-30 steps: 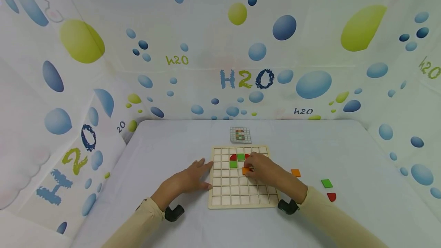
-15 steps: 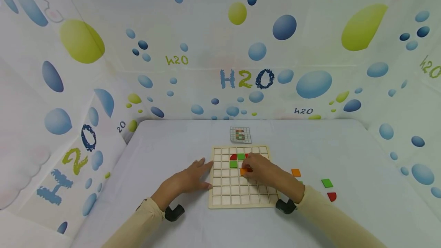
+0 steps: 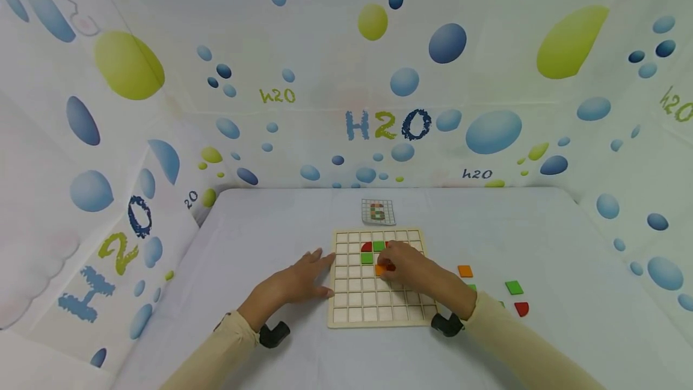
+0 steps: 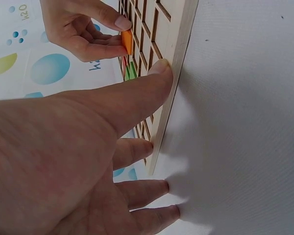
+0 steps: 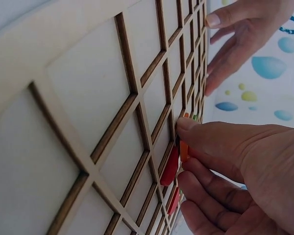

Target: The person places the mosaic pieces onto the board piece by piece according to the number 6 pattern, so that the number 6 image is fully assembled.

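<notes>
- Head view: we find the orange tile (image 3: 381, 270) near mid-frame, over the board (image 3: 341, 301), at the left tips of the right hand's (image 3: 408, 266) fingers. It looks square, so we read no clear long axis.
- Same view: the right hand is the nearer, in contact with the tile; the left hand (image 3: 303, 278) lies left of centre, by the board's left edge. Two green tiles (image 3: 367, 258) sit in cells just up and left of the orange one; a small card (image 3: 378, 212) lies above the board on the tabletop (image 3: 271, 221).
- Left wrist view: we see the tile at upper centre, thumb on one side and a finger on the other, a narrow pinch. The left hand's fingers are spread and nearly straight, gripping nothing: thumb on the board's rim, lower fingertips down by the tabletop.
- Right wrist view: right of centre, the tile shows nearly edge-on between the right thumb and index finger, close against the grid; the other fingers curl below. We cannot tell whether it is seated in a cell.
- Same view: a red piece (image 5: 170, 169) sits just left of the tile; we cannot tell whether the fingers hold it too.
</notes>
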`<state>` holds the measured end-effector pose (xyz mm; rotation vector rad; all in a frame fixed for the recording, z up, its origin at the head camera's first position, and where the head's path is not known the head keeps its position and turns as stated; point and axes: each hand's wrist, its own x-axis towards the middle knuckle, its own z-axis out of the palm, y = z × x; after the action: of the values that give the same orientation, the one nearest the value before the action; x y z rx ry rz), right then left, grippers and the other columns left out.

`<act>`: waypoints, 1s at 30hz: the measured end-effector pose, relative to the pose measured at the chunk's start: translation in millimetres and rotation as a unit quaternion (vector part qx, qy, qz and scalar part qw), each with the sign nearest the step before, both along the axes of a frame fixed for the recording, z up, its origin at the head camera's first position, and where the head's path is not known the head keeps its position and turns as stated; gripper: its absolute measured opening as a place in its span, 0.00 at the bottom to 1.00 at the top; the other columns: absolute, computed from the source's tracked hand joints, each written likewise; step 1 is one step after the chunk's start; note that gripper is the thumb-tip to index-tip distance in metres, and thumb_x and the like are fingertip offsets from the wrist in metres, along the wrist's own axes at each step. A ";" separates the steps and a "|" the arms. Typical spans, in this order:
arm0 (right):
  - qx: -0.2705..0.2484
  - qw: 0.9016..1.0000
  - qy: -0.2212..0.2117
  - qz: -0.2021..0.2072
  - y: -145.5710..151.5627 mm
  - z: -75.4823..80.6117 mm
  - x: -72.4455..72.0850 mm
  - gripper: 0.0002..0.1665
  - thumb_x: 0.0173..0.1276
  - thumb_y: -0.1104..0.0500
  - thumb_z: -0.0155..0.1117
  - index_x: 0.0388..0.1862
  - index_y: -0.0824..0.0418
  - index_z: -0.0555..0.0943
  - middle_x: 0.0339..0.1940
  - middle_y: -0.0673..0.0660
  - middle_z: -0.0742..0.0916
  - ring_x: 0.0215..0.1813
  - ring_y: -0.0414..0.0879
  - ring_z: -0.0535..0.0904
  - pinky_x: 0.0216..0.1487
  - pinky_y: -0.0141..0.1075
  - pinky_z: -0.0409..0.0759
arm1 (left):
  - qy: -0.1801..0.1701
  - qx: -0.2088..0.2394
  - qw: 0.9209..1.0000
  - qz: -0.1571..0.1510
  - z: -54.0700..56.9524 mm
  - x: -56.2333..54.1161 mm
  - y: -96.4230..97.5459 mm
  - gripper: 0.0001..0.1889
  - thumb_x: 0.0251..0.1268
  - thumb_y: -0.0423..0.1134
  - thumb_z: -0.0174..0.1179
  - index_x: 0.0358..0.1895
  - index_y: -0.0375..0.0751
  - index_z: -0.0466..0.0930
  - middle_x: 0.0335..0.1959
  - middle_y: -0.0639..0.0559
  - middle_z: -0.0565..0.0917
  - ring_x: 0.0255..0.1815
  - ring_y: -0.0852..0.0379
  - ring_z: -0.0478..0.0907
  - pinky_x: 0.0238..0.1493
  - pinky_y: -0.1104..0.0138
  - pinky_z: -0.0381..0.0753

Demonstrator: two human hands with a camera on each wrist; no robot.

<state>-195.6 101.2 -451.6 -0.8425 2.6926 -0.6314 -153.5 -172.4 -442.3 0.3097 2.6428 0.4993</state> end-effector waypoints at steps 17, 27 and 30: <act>-0.001 0.999 0.016 0.028 3.4 0.2 -5.6 0.11 0.68 0.58 0.78 0.47 0.59 0.88 0.38 0.47 0.81 0.41 0.43 0.73 0.49 0.40 0.79 | -0.004 0.000 1.000 0.000 1.2 -1.1 1.3 0.45 0.69 0.52 0.72 0.85 0.48 0.59 0.86 0.36 0.55 0.87 0.33 0.49 0.80 0.37 0.60; -0.004 0.999 0.017 0.045 3.2 -2.7 -7.7 0.12 0.68 0.59 0.78 0.47 0.61 0.88 0.40 0.49 0.82 0.43 0.44 0.74 0.52 0.43 0.80 | -0.005 0.007 1.000 0.005 2.4 -0.4 1.9 0.46 0.68 0.51 0.73 0.84 0.48 0.60 0.86 0.36 0.56 0.87 0.33 0.49 0.79 0.36 0.60; -0.006 0.999 0.019 0.047 3.2 -2.4 -6.7 0.12 0.68 0.59 0.78 0.48 0.61 0.88 0.41 0.49 0.83 0.44 0.44 0.75 0.53 0.44 0.80 | -0.005 0.006 1.000 0.005 2.1 -0.2 2.1 0.46 0.68 0.51 0.73 0.84 0.48 0.60 0.86 0.36 0.55 0.87 0.33 0.49 0.79 0.36 0.60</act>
<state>-202.3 104.3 -454.0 -0.9886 2.6668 -0.6169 -153.7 -170.3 -440.2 0.2960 2.6330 0.5188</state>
